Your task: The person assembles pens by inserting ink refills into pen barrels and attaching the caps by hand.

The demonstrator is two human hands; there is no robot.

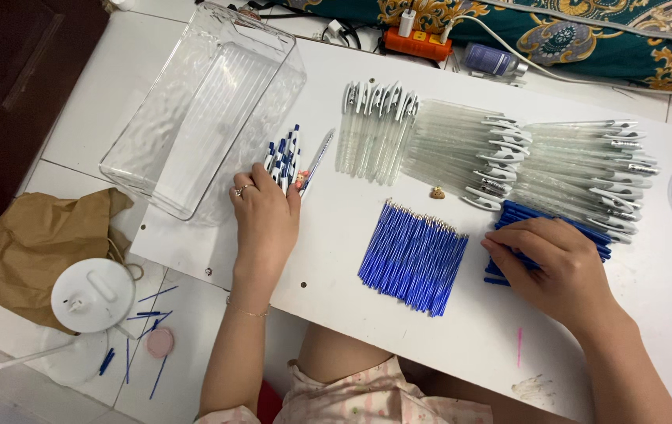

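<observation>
Blue-tipped pens (283, 159) — a loose bundle beside the clear plastic bin (195, 102) — lie under the left hand (264, 213), fingers curled on them; right hand (557, 263) pinches blue refills (544, 228) further from the bin.

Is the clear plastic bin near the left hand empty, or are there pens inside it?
Empty. Through the clear plastic bin only the white surface shows; the finished pens lie outside its rim, under the left hand.
</observation>
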